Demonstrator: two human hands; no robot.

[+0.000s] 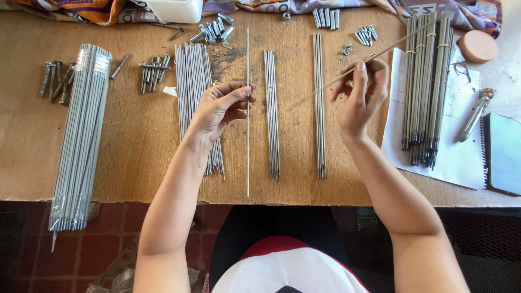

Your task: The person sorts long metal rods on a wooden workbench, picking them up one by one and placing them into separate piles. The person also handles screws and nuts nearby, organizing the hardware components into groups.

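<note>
Far out beyond the left hand [221,106], a wrapped bundle of grey rods [81,135] lies lengthwise on the bench [141,135], its near end hanging over the bench edge, with loose screws [56,80] beside its far end. Closer in, a loose sheaf of thin rods [196,97] runs away from the person, partly under the left hand. That hand is narrowed to a pinch: thumb and fingertips close on a single thin rod [248,108] just to its right. This rod's long axis runs straight away from the body, from near the bench edge up toward the far side.

Between the two hands lie two small rod groups [272,114] and [319,108], parallel to the pinched rod. The right hand [361,92] is raised and closed around a second thin rod [325,87], which slants across, low toward the left hand and high toward the far right. The left hand is nearer the upright rod; the right hand is well apart from it.

Beyond the right hand, banded rod bundles [426,87] rest on a white notebook [461,157], with a pen [473,116], a phone [504,154] and a round pink disc [477,46] further out.
</note>
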